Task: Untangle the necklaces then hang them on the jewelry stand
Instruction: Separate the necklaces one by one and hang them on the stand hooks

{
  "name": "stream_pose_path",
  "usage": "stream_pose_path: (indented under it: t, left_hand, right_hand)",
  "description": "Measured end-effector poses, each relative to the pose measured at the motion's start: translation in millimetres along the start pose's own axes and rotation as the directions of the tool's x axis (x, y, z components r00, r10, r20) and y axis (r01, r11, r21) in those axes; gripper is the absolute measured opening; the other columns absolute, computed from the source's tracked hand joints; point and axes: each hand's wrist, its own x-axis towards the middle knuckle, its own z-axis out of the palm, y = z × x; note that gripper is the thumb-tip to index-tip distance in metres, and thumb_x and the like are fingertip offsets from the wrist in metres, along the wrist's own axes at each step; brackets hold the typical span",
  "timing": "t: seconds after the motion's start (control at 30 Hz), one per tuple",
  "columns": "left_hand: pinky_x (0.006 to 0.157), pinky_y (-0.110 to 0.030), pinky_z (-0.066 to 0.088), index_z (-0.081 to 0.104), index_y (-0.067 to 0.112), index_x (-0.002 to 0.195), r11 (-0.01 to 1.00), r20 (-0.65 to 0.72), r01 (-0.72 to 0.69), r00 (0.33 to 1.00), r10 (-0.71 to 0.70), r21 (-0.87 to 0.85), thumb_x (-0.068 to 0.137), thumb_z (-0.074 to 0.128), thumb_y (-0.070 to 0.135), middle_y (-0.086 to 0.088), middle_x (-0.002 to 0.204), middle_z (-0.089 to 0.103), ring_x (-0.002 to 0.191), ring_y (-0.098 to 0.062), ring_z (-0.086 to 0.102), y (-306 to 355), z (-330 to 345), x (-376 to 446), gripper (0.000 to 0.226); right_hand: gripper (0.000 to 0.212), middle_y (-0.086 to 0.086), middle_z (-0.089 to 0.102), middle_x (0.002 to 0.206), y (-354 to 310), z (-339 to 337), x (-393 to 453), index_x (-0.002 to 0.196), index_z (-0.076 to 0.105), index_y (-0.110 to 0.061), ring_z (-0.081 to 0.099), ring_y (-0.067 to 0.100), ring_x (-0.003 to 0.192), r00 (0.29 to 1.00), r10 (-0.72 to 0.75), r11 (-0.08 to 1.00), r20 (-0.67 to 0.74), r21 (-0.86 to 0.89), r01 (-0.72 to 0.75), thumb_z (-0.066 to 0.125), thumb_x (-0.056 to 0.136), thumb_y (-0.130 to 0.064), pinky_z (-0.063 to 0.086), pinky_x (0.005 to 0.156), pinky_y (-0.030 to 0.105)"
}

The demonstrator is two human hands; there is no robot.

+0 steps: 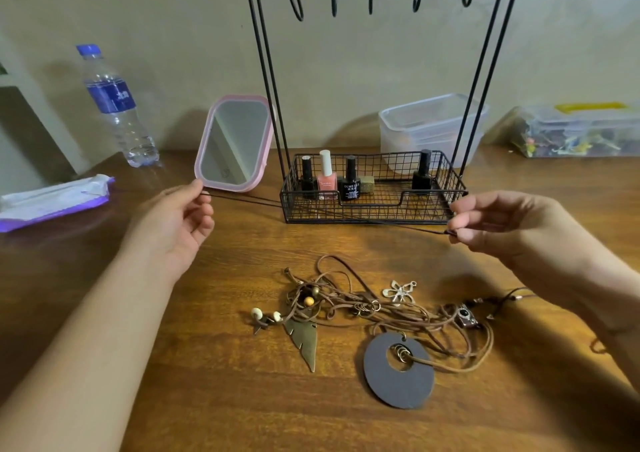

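Far L: 1 wipes pack (55, 199), white w/ purple edge, flat on wooden table (207, 399). Behind it 1 clear water bottle (116, 108), blue cap + label, upright by wall. 1 pink-framed mirror (234, 143), tilted back, just L of stand.

L hand (180, 223): palm up, thumb + forefinger pinching one end of black cord (346, 214), other fingers loosely curled. Cord runs taut L to R, above table, crossing front of stand's basket. Looks doubled near L hand; can't tell further along.

Ctr: 1 black wire jewelry stand (266, 80), 5 hooks in view on top bar, nothing hanging. Basket base holds 4 polish bottles (350, 179): 3 black, 1 pink w/ white cap; 1 small gold block beside them.

Table front ctr: tangled necklaces (398, 313), brown cords, count unclear. Pendants countable: 1 metal leaf, 1 butterfly, 1 dark disc w/ hole, 1 small camera charm; few beads.

Behind stand: 1 clear plastic tub (429, 122).

R hand (491, 223): fingers curled, pinching cord's other end.

Far R: 1 clear box (581, 132), mixed small bits, yellow on lid.
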Motion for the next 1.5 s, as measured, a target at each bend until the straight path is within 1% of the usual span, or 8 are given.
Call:
stream_pose_path:
  t: [0.2, 0.3, 0.4, 0.7, 1.1, 1.2, 1.37, 1.5]
  left_hand:
    - [0.051, -0.025, 0.046, 0.066, 0.019, 0.094, 0.936, -0.109, -0.145, 0.976, 0.189, 0.321, 0.092, 0.068, 0.017, 0.000, 0.077, 0.061, 0.057, -0.012, 0.055, 0, -1, 0, 0.003]
    - [0.071, -0.036, 0.051, 0.064, 0.023, 0.106, 0.501, 0.015, -0.251, 0.904, 0.428, 0.828, 0.092, 0.065, 0.034, 0.005, 0.102, 0.064, 0.088, -0.019, 0.064, -2, 3, -9, 0.018]
    - [0.101, -0.035, 0.041, 0.062, 0.025, 0.118, 0.105, 0.347, -0.451, 0.797, 0.495, 0.886, 0.092, 0.061, 0.040, 0.010, 0.125, 0.054, 0.121, -0.016, 0.051, -14, 24, -44, 0.031]
    - [0.085, -0.027, 0.054, 0.073, 0.022, 0.105, 0.546, 0.820, -0.724, 0.562, 0.112, 0.422, 0.094, 0.065, 0.027, 0.010, 0.096, 0.074, 0.097, -0.006, 0.068, -61, 64, -116, 0.015]
    - [0.066, -0.028, 0.051, 0.075, 0.017, 0.086, 0.425, 0.821, -0.812, 0.524, 0.227, 0.400, 0.090, 0.069, 0.019, 0.009, 0.072, 0.069, 0.072, -0.008, 0.064, -68, 61, -114, 0.007]
    - [0.068, -0.027, 0.052, 0.075, 0.016, 0.091, 0.395, 0.830, -0.826, 0.510, 0.225, 0.401, 0.093, 0.066, 0.020, 0.008, 0.078, 0.070, 0.079, -0.011, 0.065, -63, 59, -108, 0.010]
    - [0.070, -0.013, 0.049, 0.070, 0.028, 0.094, 0.333, 0.779, -0.771, 0.610, 0.144, 0.542, 0.095, 0.058, 0.027, 0.019, 0.078, 0.065, 0.082, 0.003, 0.061, -45, 49, -85, 0.012]
    - [0.074, -0.022, 0.050, 0.069, 0.036, 0.091, 0.360, 0.670, -0.654, 0.736, 0.099, 0.665, 0.098, 0.054, 0.029, 0.013, 0.072, 0.067, 0.072, -0.001, 0.064, -35, 37, -60, 0.017]
  right_hand:
    - [0.055, 0.014, 0.075, 0.082, -2, 16, -7, 0.084, 0.077, -0.016, 0.072, 0.018, 0.072, 0.999, 0.045, 0.997, 0.010, -0.068, -0.044, 0.095, 0.037, -0.037, 0.055, 0.058, 0.020]
    - [0.024, 0.013, 0.076, 0.080, -5, 30, -11, 0.083, 0.073, -0.012, 0.071, 0.017, 0.069, 0.999, 0.037, 0.998, -0.005, -0.054, -0.037, 0.077, 0.059, -0.009, 0.051, 0.054, 0.020]
    - [0.026, 0.011, 0.076, 0.079, -9, 47, -17, 0.088, 0.071, -0.008, 0.071, 0.015, 0.067, 1.000, 0.002, 0.998, -0.025, -0.057, -0.004, 0.073, 0.061, -0.007, 0.050, 0.051, 0.019]
    - [0.021, 0.010, 0.076, 0.078, -13, 72, -29, 0.087, 0.071, -0.009, 0.070, 0.014, 0.062, 0.997, -0.073, 0.997, 0.021, -0.035, 0.074, 0.073, 0.065, -0.007, 0.051, 0.049, 0.021]
    - [0.014, -0.004, 0.076, 0.080, -15, 75, -34, 0.082, 0.074, -0.023, 0.073, 0.008, 0.074, 0.969, -0.203, 0.900, 0.143, -0.362, 0.242, 0.074, 0.069, -0.016, 0.056, 0.071, 0.016]
    - [0.025, -0.011, 0.075, 0.076, -21, 53, -23, 0.082, 0.074, -0.031, 0.069, 0.004, 0.066, 0.966, -0.259, 0.857, 0.011, -0.459, 0.235, 0.075, 0.074, -0.007, 0.052, 0.068, 0.010]
    - [0.054, -0.015, 0.073, 0.077, -10, -34, -3, 0.092, 0.071, -0.045, 0.066, 0.014, 0.068, 0.950, -0.217, 0.858, -0.226, -0.508, 0.075, 0.063, 0.056, -0.083, 0.053, 0.070, 0.031]
    - [0.051, -0.015, 0.070, 0.077, 20, -99, 15, 0.094, 0.069, -0.047, 0.068, 0.024, 0.076, 0.850, -0.235, 0.822, -0.471, -0.563, -0.085, 0.063, 0.057, -0.083, 0.054, 0.074, 0.040]
